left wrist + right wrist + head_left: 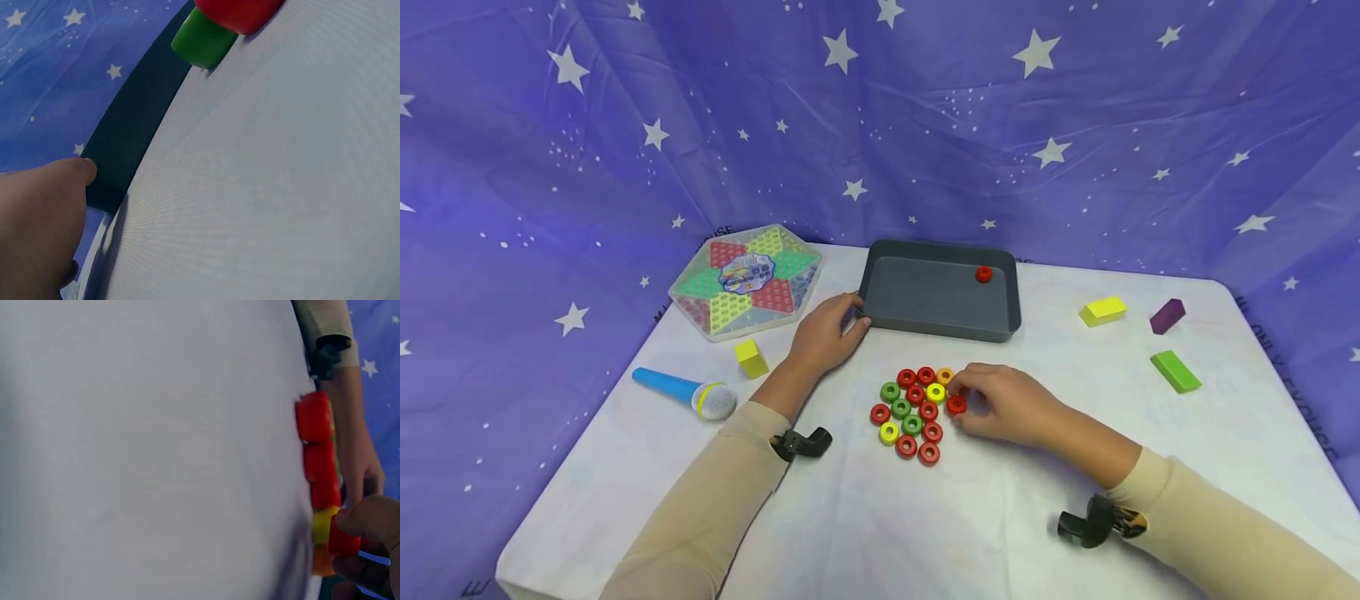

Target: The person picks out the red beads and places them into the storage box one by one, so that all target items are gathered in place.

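Note:
A dark grey tray stands at the middle back of the white table, with one red ring inside it. My left hand grips the tray's near left corner, thumb on the outer wall. In front of the tray lies a cluster of red, green, yellow and orange rings. My right hand pinches a red ring at the cluster's right edge. The right wrist view shows that pinched red ring between fingertips, beside a yellow ring.
A hexagonal checkers board lies at the back left, with a yellow cube and a blue toy microphone near it. At the right lie a yellow block, a purple block and a green block.

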`<state>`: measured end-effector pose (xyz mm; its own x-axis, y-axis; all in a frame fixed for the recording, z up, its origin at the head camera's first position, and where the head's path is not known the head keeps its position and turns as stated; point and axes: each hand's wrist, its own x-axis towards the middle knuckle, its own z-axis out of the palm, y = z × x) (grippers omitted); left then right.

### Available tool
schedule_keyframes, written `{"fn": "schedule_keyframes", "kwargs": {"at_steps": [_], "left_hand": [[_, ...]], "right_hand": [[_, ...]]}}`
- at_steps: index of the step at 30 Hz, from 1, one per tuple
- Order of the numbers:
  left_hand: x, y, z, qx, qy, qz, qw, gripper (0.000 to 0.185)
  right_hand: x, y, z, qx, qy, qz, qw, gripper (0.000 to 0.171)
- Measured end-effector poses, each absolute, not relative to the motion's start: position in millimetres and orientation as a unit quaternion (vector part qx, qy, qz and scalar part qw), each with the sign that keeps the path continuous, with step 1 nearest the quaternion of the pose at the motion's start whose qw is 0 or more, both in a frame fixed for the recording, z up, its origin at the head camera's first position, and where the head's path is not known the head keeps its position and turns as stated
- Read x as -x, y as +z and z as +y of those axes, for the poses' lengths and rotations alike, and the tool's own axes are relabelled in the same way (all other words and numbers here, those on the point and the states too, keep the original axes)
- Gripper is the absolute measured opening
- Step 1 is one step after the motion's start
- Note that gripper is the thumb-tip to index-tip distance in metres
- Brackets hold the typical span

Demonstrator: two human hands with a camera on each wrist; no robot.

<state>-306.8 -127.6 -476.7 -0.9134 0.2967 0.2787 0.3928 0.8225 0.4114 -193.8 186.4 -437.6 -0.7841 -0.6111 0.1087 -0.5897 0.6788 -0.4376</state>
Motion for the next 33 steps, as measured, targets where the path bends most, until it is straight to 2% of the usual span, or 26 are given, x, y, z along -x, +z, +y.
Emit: {"fn": "schedule_keyframes", "kwargs": {"at_steps": [5, 15, 22, 33], "left_hand": [[305, -482, -130, 0.185, -0.237, -0.948, 0.107, 0.034], [306, -484, -133, 0.184, -0.228, -0.950, 0.112, 0.036], [308, -480, -131, 0.191, -0.227, -0.948, 0.114, 0.035], [312, -481, -130, 0.199, -0.228, -0.945, 0.125, 0.033]], "right_hand": [[219, -417, 194, 0.318, -0.243, 0.916, 0.031, 0.027], [312, -381, 210, 0.255, -0.246, 0.935, -0.002, 0.027], [357, -383, 215, 0.228, -0.237, 0.944, -0.018, 0.028], [398, -401, 206, 0.197, -0.170, 0.965, 0.016, 0.033]]}}
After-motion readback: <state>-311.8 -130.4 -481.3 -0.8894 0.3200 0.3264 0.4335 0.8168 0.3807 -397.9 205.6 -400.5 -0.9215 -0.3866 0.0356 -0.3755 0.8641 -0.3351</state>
